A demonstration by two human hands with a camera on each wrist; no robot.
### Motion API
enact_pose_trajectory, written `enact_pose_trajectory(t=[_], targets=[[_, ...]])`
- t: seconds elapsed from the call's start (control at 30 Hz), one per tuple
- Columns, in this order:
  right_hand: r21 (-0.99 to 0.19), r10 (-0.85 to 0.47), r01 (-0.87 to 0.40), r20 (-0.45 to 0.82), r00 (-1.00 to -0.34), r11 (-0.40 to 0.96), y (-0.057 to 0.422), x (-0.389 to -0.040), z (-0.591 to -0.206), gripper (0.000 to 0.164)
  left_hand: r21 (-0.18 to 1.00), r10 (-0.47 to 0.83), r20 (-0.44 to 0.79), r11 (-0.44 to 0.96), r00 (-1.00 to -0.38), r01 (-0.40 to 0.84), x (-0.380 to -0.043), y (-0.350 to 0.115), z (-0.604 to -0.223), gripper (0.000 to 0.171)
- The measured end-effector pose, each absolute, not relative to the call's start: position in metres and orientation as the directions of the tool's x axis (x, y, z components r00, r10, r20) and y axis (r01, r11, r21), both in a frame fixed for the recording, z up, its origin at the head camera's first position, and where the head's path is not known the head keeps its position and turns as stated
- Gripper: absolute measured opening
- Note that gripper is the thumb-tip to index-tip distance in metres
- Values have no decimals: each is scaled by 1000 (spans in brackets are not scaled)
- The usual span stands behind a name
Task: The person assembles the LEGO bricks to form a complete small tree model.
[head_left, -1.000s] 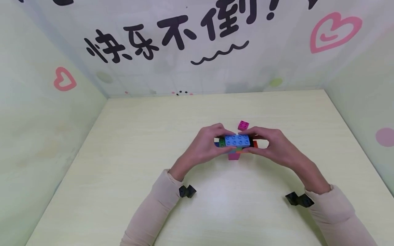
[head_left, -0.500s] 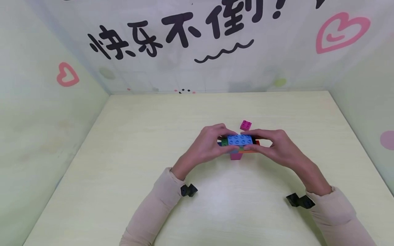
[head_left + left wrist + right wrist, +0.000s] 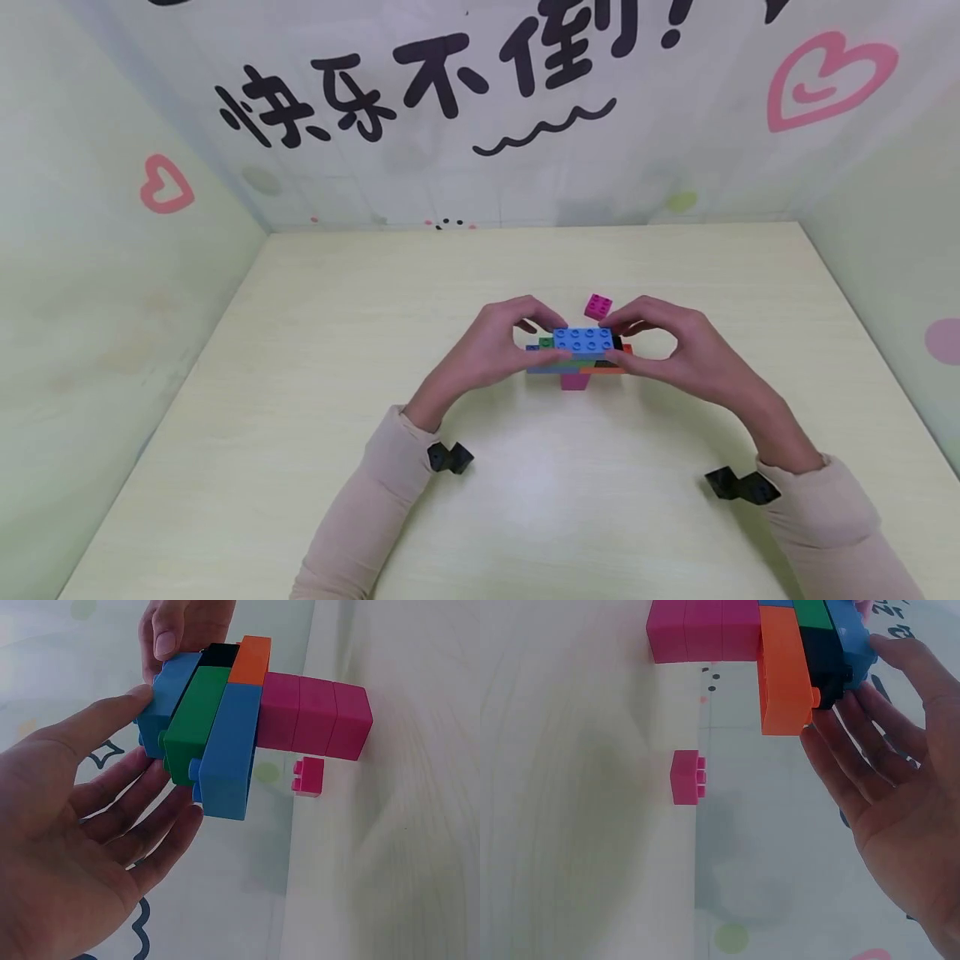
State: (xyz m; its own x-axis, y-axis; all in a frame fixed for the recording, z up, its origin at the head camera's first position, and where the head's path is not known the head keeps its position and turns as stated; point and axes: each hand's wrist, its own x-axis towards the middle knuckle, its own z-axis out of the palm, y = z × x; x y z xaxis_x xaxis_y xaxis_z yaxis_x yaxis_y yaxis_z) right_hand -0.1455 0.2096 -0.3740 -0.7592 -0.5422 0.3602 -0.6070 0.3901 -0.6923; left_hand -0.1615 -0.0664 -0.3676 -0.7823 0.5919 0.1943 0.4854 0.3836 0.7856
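Blue, green, black and orange toy building bricks are stacked in widening layers on a pink brick column (image 3: 315, 716), which stands upright on the table. On top lies a light blue brick (image 3: 582, 340) with its studs up. My left hand (image 3: 495, 346) pinches its left end, thumb on the near side and fingertips on the far side. At the other end, my right hand (image 3: 675, 350) does the same. Beneath are a green brick (image 3: 196, 724), a black brick (image 3: 826, 664), an orange brick (image 3: 784, 682) and another blue brick (image 3: 229, 754).
A loose pink brick (image 3: 598, 307) lies on the table just behind the stack. The pale table (image 3: 360, 333) is bounded by printed walls at the back and both sides. A black wrist device (image 3: 450, 457) sits at the left cuff, and a similar device (image 3: 742, 486) at the right.
Both hands have drawn slightly apart toward the ends of the top blue brick, and their fingers arch more widely. The stack and the loose pink brick stay in place.
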Motion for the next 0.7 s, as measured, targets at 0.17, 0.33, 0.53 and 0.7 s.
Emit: enact_pose_trajectory(t=[0.17, 0.33, 0.53, 0.7], targets=[[-705, -523, -586, 349, -778, 401, 212, -146, -375, 42, 773, 589, 199, 397, -783, 495, -161, -67, -366, 34], [-753, -500, -537, 320, -804, 380, 212, -147, -377, 40, 781, 581, 198, 393, -790, 485, -160, -66, -367, 31], [-768, -504, -524, 309, -807, 368, 212, -148, -379, 40, 773, 588, 206, 392, -782, 498, -159, -65, -367, 29], [-758, -511, -538, 318, -799, 370, 211, -149, -378, 41, 742, 603, 206, 418, -771, 525, -160, -65, -366, 29]])
